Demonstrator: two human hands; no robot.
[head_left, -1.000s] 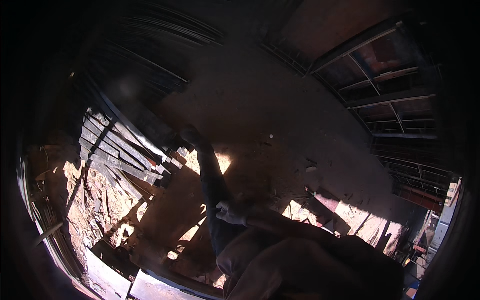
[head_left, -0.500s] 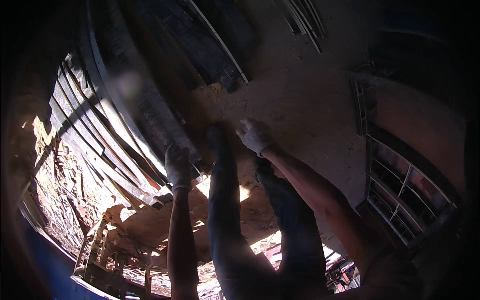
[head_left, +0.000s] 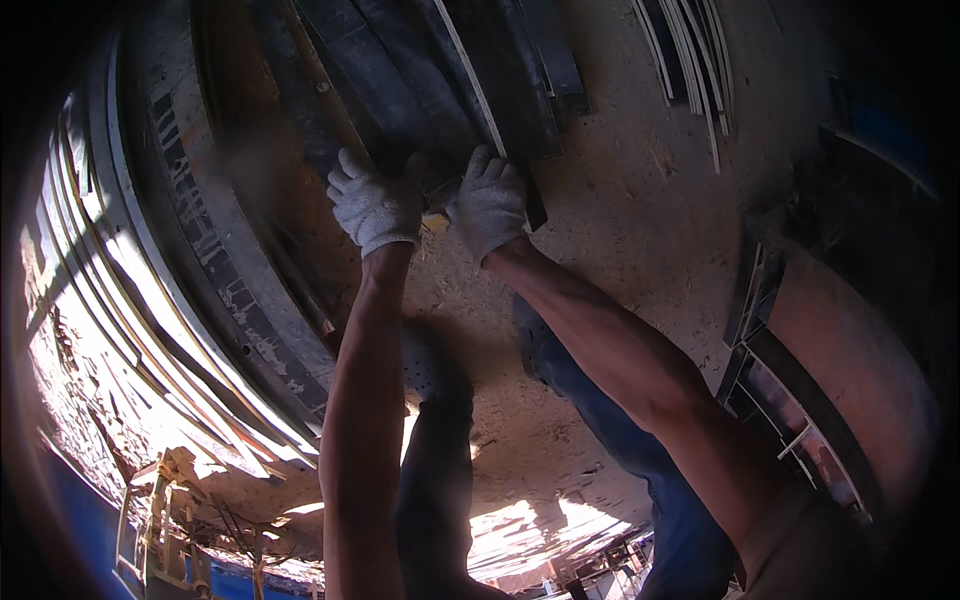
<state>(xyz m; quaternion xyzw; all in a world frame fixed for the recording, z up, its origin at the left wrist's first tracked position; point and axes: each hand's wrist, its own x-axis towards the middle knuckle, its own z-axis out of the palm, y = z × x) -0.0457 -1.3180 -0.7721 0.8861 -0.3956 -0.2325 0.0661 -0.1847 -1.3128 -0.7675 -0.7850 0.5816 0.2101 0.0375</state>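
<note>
Both my hands wear pale knit work gloves and are at the near ends of long dark boards (head_left: 400, 75) lying on the ground ahead. My left hand (head_left: 375, 208) is at the left of the end, its fingers spread and its thumb apart over the dark surface. My right hand (head_left: 490, 203) closes over the end beside a pale-edged board (head_left: 468, 65), its fingers bent over the edge. Shadow hides the undersides of the boards and part of the fingertips. A small yellowish piece (head_left: 434, 222) lies between my hands.
Long, worn panels (head_left: 215, 240) are stacked along the left, sunlit at their outer edges. Thin strips (head_left: 695, 60) lie at the far right. A metal frame (head_left: 800, 420) stands at the right beside a reddish-brown surface (head_left: 850, 340). My feet are on bare, dusty ground (head_left: 640, 270).
Both hands have moved forward and come closer together, from beside the left stack and over the ground to the dark boards' ends. The view has shifted forward and brightened.
</note>
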